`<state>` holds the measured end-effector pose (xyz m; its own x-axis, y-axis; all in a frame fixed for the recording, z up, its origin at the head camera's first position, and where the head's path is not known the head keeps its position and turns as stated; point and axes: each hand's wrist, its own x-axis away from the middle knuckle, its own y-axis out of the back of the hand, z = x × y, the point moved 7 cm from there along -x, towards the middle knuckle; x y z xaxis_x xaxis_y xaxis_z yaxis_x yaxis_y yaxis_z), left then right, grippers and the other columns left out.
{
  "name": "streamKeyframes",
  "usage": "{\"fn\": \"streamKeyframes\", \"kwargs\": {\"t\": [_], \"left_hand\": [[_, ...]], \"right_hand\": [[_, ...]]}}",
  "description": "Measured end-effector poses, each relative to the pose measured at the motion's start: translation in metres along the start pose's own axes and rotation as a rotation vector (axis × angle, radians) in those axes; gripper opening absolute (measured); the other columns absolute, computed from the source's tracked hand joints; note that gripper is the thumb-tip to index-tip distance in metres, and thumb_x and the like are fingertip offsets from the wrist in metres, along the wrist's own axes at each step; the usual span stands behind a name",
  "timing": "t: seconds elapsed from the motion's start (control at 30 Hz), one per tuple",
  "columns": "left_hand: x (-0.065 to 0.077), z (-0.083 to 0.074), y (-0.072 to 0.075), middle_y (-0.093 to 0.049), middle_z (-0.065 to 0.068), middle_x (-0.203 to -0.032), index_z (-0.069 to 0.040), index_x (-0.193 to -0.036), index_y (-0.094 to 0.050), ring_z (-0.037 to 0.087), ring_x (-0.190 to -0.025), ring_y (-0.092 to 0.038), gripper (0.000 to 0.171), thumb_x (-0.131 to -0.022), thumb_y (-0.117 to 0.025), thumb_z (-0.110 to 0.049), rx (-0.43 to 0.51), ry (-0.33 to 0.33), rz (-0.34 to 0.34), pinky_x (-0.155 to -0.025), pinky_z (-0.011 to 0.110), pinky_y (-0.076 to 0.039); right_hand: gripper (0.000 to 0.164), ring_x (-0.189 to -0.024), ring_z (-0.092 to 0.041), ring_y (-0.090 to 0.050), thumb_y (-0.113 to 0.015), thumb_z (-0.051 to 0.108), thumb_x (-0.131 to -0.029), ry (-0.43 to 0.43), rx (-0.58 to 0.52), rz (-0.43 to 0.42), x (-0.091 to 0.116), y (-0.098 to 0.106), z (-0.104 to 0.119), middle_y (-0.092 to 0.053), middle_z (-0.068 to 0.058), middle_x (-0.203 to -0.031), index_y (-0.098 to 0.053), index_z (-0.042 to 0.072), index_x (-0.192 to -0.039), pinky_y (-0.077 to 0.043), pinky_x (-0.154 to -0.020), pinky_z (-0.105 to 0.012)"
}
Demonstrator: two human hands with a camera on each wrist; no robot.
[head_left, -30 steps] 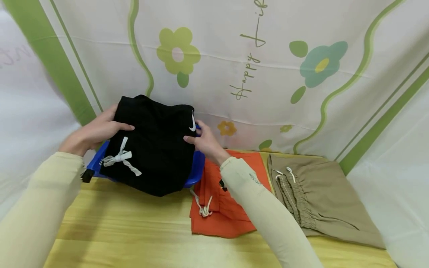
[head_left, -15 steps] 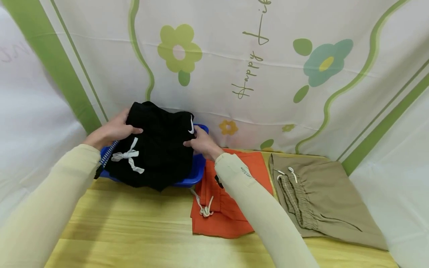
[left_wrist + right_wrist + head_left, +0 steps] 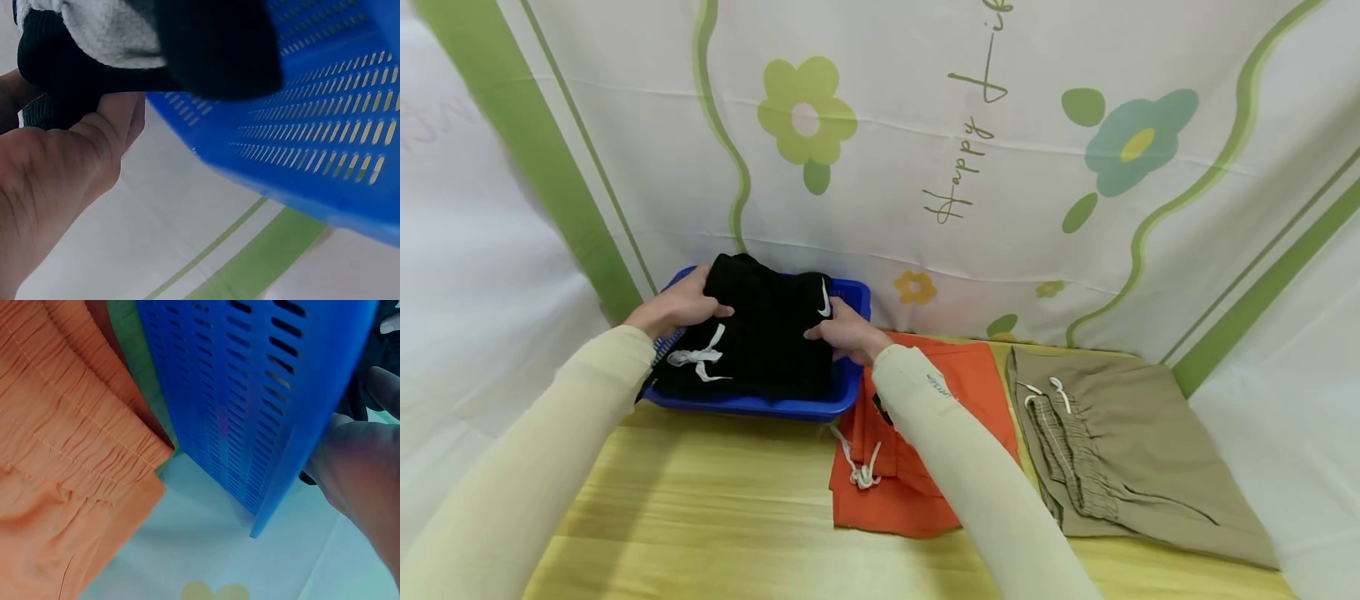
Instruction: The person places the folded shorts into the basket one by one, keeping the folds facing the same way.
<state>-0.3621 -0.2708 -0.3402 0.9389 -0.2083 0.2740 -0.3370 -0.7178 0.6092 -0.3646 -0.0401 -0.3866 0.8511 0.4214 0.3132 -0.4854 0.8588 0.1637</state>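
Note:
Folded black shorts (image 3: 767, 342) with a white drawstring bow and a white swoosh lie within the blue basket (image 3: 775, 407) in the head view. My left hand (image 3: 681, 304) grips their left side, thumb on top and the other fingers hidden beneath. On the opposite side my right hand (image 3: 848, 329) pinches the edge close to the swoosh. In the left wrist view the black cloth (image 3: 219, 50) hangs beside the slotted basket wall (image 3: 300, 119). The right wrist view has the right hand (image 3: 362, 469) at the basket's rim, partly out of frame.
Orange shorts (image 3: 910, 492) with a cream drawstring lie folded right of the basket, partly under the right forearm. Farther right are folded khaki shorts (image 3: 1157, 450). A flower-printed white curtain (image 3: 880, 167) stands behind the yellow wood-grain table (image 3: 730, 500).
Both hands have lowered the black shorts into the blue basket, shifting slightly right. More of the basket's rim now shows around them. The orange and khaki shorts stay put.

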Motion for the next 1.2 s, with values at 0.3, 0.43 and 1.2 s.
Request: {"fn": "streamKeyframes", "kwargs": {"t": [0.3,0.43,1.2], "left_hand": [[-0.005,0.013,-0.014,0.029,0.029,-0.159,-0.003,-0.152,0.032,0.056,-0.146,0.009,0.095,-0.104,-0.05,-0.007,0.045,0.111,0.098,-0.107,0.072,-0.027],[-0.005,0.019,-0.021,-0.009,0.032,-0.163,-0.003,-0.152,0.031,0.054,-0.147,-0.008,0.086,-0.102,-0.038,-0.001,0.01,0.155,0.162,-0.083,0.055,-0.042],[-0.002,0.04,-0.025,0.008,0.045,-0.155,0.022,-0.148,0.014,0.061,-0.14,-0.014,0.087,-0.102,-0.054,-0.009,-0.216,0.175,0.2,-0.102,0.064,-0.04]], "right_hand": [[0.081,-0.142,-0.034,-0.038,-0.065,0.007,-0.098,-0.045,0.017,0.017,-0.003,-0.009,-0.006,-0.03,-0.015,-0.159,-0.015,0.01,-0.162,-0.046,-0.102,-0.059],[0.087,-0.144,-0.034,-0.035,-0.066,0.009,-0.098,-0.091,0.039,0.041,-0.005,-0.014,-0.009,-0.022,-0.015,-0.163,-0.009,0.012,-0.164,-0.048,-0.101,-0.056],[0.082,-0.143,-0.034,-0.037,-0.068,0.02,-0.097,0.079,0.707,-0.043,0.0,-0.028,0.003,-0.024,-0.016,-0.165,-0.02,0.004,-0.162,-0.04,-0.111,-0.046]]}}
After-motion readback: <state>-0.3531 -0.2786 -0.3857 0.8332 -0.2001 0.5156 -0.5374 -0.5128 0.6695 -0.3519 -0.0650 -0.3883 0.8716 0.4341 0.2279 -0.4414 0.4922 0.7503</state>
